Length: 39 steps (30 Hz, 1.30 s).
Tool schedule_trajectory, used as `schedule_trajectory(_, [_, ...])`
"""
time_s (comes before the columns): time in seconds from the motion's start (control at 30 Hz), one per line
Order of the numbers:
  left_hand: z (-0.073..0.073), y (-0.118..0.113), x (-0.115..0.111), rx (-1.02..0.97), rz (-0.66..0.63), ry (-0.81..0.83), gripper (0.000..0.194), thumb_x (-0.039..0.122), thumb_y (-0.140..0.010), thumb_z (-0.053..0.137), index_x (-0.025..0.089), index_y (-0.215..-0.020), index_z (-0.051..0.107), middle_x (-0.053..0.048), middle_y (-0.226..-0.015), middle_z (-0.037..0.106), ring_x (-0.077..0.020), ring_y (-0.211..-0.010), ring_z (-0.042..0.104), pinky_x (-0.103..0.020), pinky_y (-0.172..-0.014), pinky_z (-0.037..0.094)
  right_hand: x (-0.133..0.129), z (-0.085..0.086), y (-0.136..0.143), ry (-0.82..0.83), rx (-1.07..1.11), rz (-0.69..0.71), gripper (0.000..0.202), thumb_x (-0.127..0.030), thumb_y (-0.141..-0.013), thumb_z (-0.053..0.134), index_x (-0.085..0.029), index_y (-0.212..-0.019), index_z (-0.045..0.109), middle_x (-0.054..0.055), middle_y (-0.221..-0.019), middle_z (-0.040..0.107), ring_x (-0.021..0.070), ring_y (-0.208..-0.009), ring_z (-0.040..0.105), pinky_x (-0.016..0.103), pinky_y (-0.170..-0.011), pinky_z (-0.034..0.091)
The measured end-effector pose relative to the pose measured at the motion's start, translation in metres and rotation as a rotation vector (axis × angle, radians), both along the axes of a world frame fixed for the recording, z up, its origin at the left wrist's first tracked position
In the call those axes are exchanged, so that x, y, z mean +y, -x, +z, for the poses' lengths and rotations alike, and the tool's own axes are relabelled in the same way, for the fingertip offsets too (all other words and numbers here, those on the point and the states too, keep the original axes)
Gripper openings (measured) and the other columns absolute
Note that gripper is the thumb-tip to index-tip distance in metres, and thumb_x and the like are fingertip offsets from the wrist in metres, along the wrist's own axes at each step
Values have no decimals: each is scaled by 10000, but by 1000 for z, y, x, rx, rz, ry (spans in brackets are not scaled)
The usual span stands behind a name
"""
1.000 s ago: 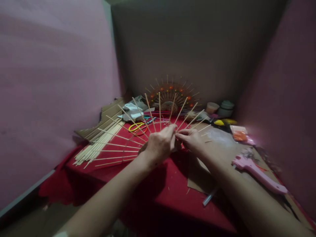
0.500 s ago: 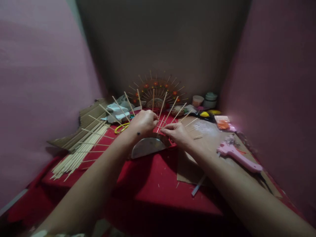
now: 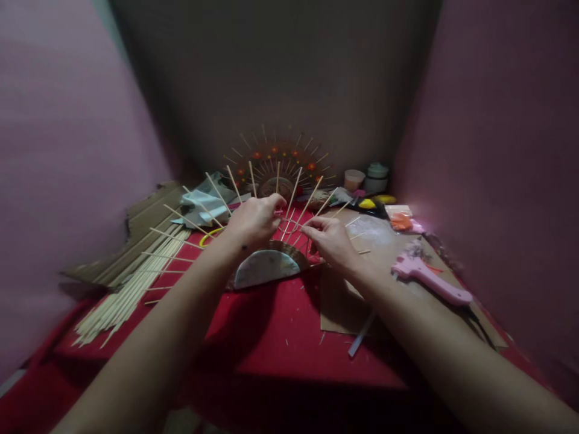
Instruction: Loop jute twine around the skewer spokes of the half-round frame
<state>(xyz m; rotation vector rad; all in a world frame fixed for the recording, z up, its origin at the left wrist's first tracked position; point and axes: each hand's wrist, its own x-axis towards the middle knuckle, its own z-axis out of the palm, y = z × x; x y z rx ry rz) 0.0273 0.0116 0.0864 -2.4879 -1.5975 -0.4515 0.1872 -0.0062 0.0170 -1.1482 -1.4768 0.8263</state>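
A half-round base [image 3: 266,269] with a pale flat face and a brown rim stands on the red cloth. Thin wooden sticks [image 3: 294,191] fan out from around it. Above the rim, my left hand [image 3: 256,220] is closed in a pinch among the middle sticks, its fingertips partly hidden. My right hand [image 3: 329,238] pinches at the right side of the fan, thumb and forefinger together. Between the two hands a thin pinkish strand [image 3: 288,229] curves in a loose loop and appears to run into both pinches.
Loose sticks [image 3: 131,289] lie in a bundle at left beside corrugated cardboard [image 3: 108,262]. A pink glue gun [image 3: 429,280] rests on a cardboard sheet [image 3: 344,313] at right. Behind stands a decorated fan-shaped piece [image 3: 275,157], with a cup [image 3: 353,179] and a jar [image 3: 377,178].
My hands have moved a little apart, and the strand's loop shows more openly between them. The whole view has shifted slightly, with the base's pale face now tilted more into sight.
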Motion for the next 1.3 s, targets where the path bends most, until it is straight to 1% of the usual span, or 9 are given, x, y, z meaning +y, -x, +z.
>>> schedule_trajectory(0.13, [-11, 5, -3, -226, 24, -199, 316, 233, -822, 554, 167, -1131, 552, -47, -800, 657, -161, -696, 592, -284, -682, 453, 3, -2, -1, 52, 71, 15, 151, -254, -737, 546, -162, -625, 589, -43, -495, 504, 80, -404, 456, 215, -416, 338])
schedule_trajectory(0.27, [-21, 8, 8, -392, -105, -249, 358, 178, -756, 629, 152, -1101, 537, -74, -1029, 621, -138, -804, 591, -267, -754, 469, 5, 1, -1, 95, 97, 33, 146, -209, -735, 551, -153, -603, 583, -46, -472, 494, 66, -381, 442, 195, -380, 329])
schedule_trajectory(0.47, [-15, 7, 28, -420, -172, 176, 704, 167, -722, 671, 209, -1363, 383, 27, -718, 616, -121, -634, 585, -260, -666, 476, 5, 10, 2, 198, 148, 45, 158, -210, -769, 557, -151, -623, 562, -34, -513, 542, 53, -329, 456, 176, -309, 302])
schedule_trajectory(0.57, [-12, 6, 34, -480, -160, 391, 737, 87, -708, 641, 230, -1382, 382, 57, -607, 543, -89, -462, 489, -223, -480, 404, 6, 13, 1, 263, 171, 62, 141, -200, -769, 556, -152, -636, 553, -7, -542, 593, 63, -310, 475, 179, -278, 269])
schedule_trajectory(0.67, [-14, 3, 40, -575, -157, 509, 740, 44, -689, 642, 230, -1369, 414, 81, -540, 472, -76, -407, 427, -214, -423, 343, 8, 11, 0, 307, 147, 72, 141, -178, -769, 539, -158, -630, 546, 1, -543, 612, 70, -299, 478, 183, -270, 275])
schedule_trajectory(0.9, [-22, -2, 56, -495, -28, 561, 191, 248, -698, 704, 116, -836, 706, 15, -528, 562, -57, -385, 408, -215, -409, 316, 15, 5, -1, 336, 23, 34, 180, -133, -723, 542, -147, -545, 561, 8, -509, 601, 74, -326, 484, 190, -305, 309])
schedule_trajectory(1.03, [-29, -1, 68, -389, -43, 552, 228, 358, -654, 726, 132, -657, 702, 19, -457, 531, -69, -374, 410, -224, -408, 296, 19, 0, 0, 343, -1, 0, 174, -151, -731, 514, -158, -561, 550, 28, -545, 629, 88, -330, 498, 211, -318, 307])
schedule_trajectory(1.2, [-35, -5, 75, -344, -5, 543, 138, 266, -645, 707, 135, -603, 697, 18, -447, 535, -85, -418, 429, -235, -442, 299, 29, -11, -3, 318, -118, -78, 213, -172, -731, 549, -163, -519, 563, 10, -424, 544, 85, -318, 444, 230, -355, 311])
schedule_trajectory(1.3, [-38, -8, 76, -332, 19, 557, 133, 249, -645, 710, 141, -575, 677, 48, -379, 449, -77, -397, 374, -234, -440, 278, 34, -17, -6, 273, -222, -122, 171, -152, -701, 589, -163, -531, 606, 7, -423, 536, 92, -372, 456, 238, -404, 325])
